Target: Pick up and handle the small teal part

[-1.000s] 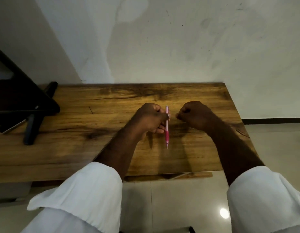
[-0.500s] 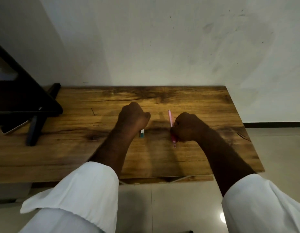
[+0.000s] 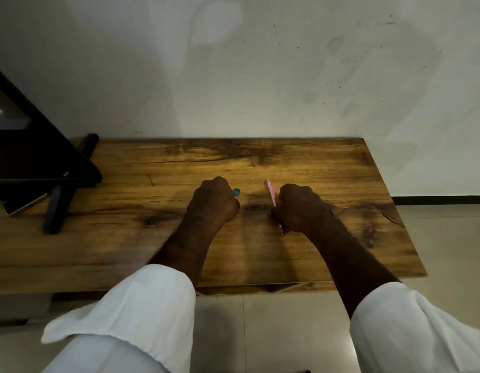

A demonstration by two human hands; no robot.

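1. The right hand [image 3: 300, 208] is curled into a fist round the pink pen [image 3: 271, 196], which is held near the middle of the wooden table [image 3: 341, 170], its tip pointing toward the near edge.
2. A small teal piece [image 3: 236, 192] is gripped in the curled fingers of the left hand [image 3: 213, 201], just beside the pen but apart from it.
3. A black stand [image 3: 56, 208] is seen at the table's left edge.

A single wide-angle view looks forward and down from the person's head. The tabletop [image 3: 300, 162] crosses the middle of the frame, with the wall filling the upper half and floor tiles along the bottom. Both white sleeves enter from the lower corners, close to the lens, forearms reaching toward the centre.
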